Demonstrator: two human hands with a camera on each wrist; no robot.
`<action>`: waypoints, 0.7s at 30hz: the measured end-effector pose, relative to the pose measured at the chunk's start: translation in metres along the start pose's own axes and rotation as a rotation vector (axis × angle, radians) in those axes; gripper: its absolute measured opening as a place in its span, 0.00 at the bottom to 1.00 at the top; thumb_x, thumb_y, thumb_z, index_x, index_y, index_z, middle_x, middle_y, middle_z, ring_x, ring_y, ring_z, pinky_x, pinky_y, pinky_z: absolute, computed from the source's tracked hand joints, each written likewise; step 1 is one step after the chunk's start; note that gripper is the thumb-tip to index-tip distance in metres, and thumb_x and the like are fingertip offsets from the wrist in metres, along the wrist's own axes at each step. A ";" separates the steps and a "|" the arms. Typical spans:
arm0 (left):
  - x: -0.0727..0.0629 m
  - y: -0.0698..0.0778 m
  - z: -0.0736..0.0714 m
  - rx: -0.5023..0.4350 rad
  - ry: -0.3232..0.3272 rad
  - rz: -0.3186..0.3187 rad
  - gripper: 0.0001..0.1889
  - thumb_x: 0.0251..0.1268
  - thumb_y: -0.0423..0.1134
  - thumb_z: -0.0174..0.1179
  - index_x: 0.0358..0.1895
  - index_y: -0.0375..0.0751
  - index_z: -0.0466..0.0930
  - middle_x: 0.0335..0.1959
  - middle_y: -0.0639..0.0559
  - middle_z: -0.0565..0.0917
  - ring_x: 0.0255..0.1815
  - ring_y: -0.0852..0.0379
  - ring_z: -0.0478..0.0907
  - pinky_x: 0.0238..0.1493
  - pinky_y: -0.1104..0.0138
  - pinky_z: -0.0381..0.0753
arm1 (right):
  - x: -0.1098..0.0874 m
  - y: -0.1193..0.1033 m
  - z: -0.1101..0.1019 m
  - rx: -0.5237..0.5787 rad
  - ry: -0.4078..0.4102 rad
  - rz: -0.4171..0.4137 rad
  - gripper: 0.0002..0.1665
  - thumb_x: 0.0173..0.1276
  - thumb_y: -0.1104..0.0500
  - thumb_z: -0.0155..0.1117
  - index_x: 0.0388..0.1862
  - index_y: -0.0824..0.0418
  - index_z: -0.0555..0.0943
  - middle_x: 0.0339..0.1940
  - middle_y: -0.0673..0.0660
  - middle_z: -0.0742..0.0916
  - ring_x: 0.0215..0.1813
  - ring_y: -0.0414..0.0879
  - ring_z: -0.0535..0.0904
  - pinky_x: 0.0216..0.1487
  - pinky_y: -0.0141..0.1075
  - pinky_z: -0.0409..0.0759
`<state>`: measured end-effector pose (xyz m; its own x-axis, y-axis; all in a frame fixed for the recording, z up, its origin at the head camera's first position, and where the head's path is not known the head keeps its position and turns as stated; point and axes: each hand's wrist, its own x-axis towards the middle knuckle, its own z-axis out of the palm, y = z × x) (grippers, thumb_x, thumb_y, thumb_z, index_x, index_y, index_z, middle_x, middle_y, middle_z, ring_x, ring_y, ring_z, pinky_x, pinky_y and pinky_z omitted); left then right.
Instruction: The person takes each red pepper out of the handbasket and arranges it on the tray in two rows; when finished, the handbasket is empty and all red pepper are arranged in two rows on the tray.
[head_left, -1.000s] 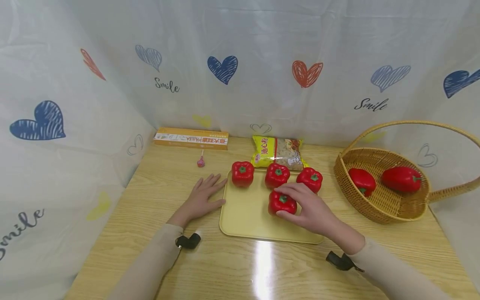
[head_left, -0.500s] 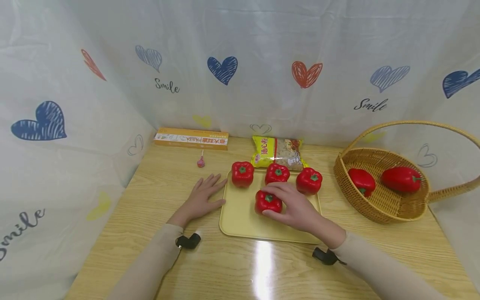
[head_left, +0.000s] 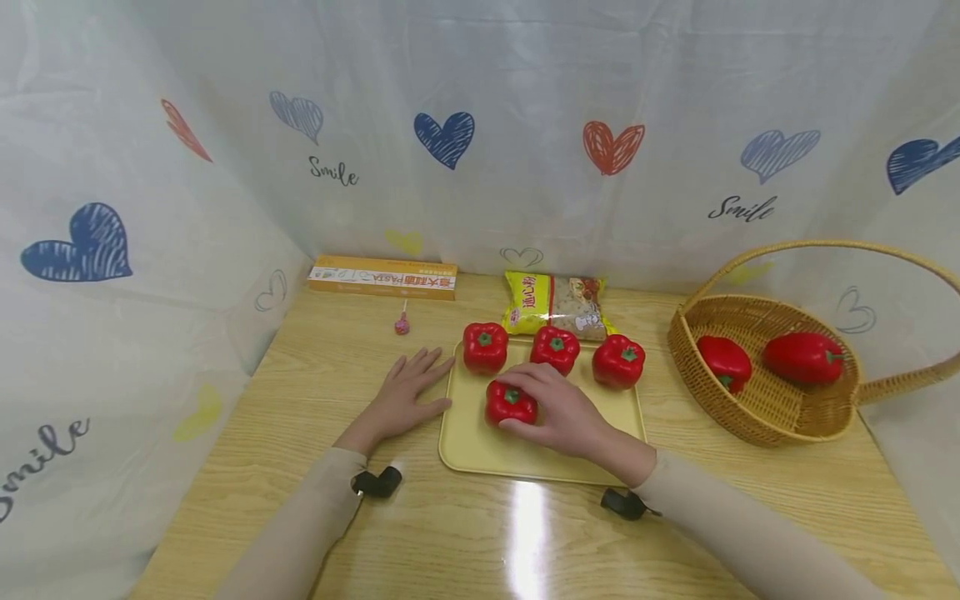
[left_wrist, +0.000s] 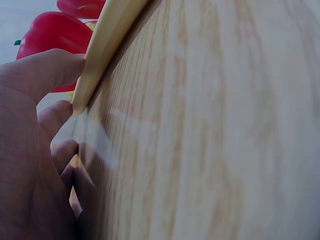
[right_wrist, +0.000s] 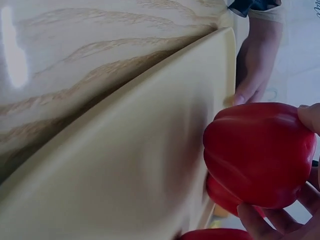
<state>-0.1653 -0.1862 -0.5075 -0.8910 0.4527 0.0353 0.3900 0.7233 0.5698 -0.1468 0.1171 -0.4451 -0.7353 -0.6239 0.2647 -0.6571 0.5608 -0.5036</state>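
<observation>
My right hand (head_left: 558,414) grips a red bell pepper (head_left: 511,404) between thumb and fingers, over the left part of the yellow tray (head_left: 468,450). In the right wrist view, the held pepper (right_wrist: 260,155) appears close up, with the tray surface beside it. Three more bell peppers stand along the tray's far side: a left one (head_left: 485,348), a middle one (head_left: 555,349) and a right one (head_left: 618,362). My left hand (head_left: 402,397) lies flat with fingers spread on the table, its thumb and a fingertip touching the tray's left edge (left_wrist: 95,55).
A wicker basket (head_left: 757,412) at the right holds two red peppers. Behind the tray lies a yellow pasta bag (head_left: 557,305). A pasta box (head_left: 382,277) sits at the back left, with a lollipop (head_left: 402,322) in front of it. A printed curtain (head_left: 525,208) borders the table.
My right hand has carried the bell pepper leftward across the tray, from its right half to beneath the gap between the left and middle peppers. My left hand has stayed put.
</observation>
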 end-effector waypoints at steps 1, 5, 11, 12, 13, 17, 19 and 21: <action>0.000 0.000 0.000 0.000 -0.001 0.000 0.37 0.71 0.54 0.60 0.79 0.48 0.62 0.81 0.42 0.57 0.83 0.41 0.45 0.80 0.43 0.33 | 0.001 -0.001 0.002 0.000 -0.002 -0.004 0.34 0.62 0.43 0.77 0.65 0.51 0.81 0.63 0.50 0.82 0.65 0.47 0.75 0.63 0.46 0.79; 0.001 0.000 0.000 0.001 0.000 -0.001 0.37 0.70 0.55 0.60 0.79 0.48 0.62 0.81 0.42 0.57 0.83 0.41 0.45 0.80 0.43 0.33 | 0.005 -0.002 0.008 -0.004 -0.008 -0.022 0.34 0.62 0.43 0.76 0.65 0.51 0.80 0.63 0.50 0.82 0.65 0.47 0.75 0.62 0.45 0.80; 0.001 -0.002 0.002 0.010 0.004 -0.001 0.37 0.71 0.56 0.59 0.79 0.49 0.62 0.81 0.42 0.57 0.83 0.41 0.46 0.80 0.44 0.34 | 0.010 -0.002 0.015 -0.019 0.000 -0.037 0.35 0.62 0.42 0.76 0.66 0.51 0.80 0.64 0.50 0.81 0.65 0.46 0.75 0.63 0.44 0.79; 0.001 -0.002 0.002 0.011 0.002 -0.004 0.37 0.71 0.56 0.58 0.80 0.50 0.62 0.82 0.43 0.57 0.83 0.42 0.45 0.80 0.44 0.33 | 0.011 -0.002 0.015 -0.019 -0.002 -0.037 0.35 0.62 0.42 0.76 0.66 0.51 0.80 0.64 0.50 0.81 0.65 0.45 0.75 0.63 0.44 0.79; 0.001 -0.001 0.002 0.011 0.000 -0.005 0.37 0.71 0.56 0.59 0.80 0.50 0.62 0.82 0.43 0.57 0.83 0.42 0.45 0.80 0.44 0.33 | 0.011 -0.002 0.016 -0.018 -0.004 -0.036 0.35 0.62 0.42 0.76 0.66 0.51 0.80 0.64 0.50 0.81 0.65 0.45 0.75 0.63 0.43 0.79; 0.001 0.000 0.000 0.008 -0.009 -0.015 0.37 0.71 0.56 0.59 0.80 0.51 0.61 0.82 0.44 0.56 0.84 0.44 0.44 0.80 0.46 0.32 | 0.015 -0.005 0.016 -0.016 -0.021 -0.028 0.35 0.63 0.41 0.75 0.67 0.50 0.79 0.66 0.50 0.80 0.66 0.46 0.74 0.64 0.43 0.78; 0.001 0.000 0.000 0.010 -0.011 -0.020 0.37 0.71 0.56 0.59 0.80 0.51 0.61 0.82 0.44 0.56 0.84 0.44 0.44 0.80 0.46 0.32 | 0.017 -0.006 0.017 -0.018 -0.031 -0.023 0.36 0.63 0.41 0.74 0.68 0.51 0.79 0.67 0.50 0.80 0.68 0.47 0.73 0.65 0.44 0.78; 0.000 0.000 0.000 0.010 -0.013 -0.024 0.37 0.71 0.56 0.59 0.80 0.51 0.61 0.82 0.45 0.56 0.84 0.44 0.44 0.80 0.46 0.32 | 0.019 -0.008 0.017 -0.020 -0.040 -0.016 0.36 0.64 0.41 0.74 0.69 0.51 0.78 0.67 0.51 0.80 0.68 0.48 0.73 0.66 0.45 0.77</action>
<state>-0.1657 -0.1860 -0.5075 -0.8971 0.4417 0.0108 0.3709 0.7395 0.5617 -0.1527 0.0920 -0.4503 -0.7178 -0.6540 0.2389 -0.6720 0.5610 -0.4834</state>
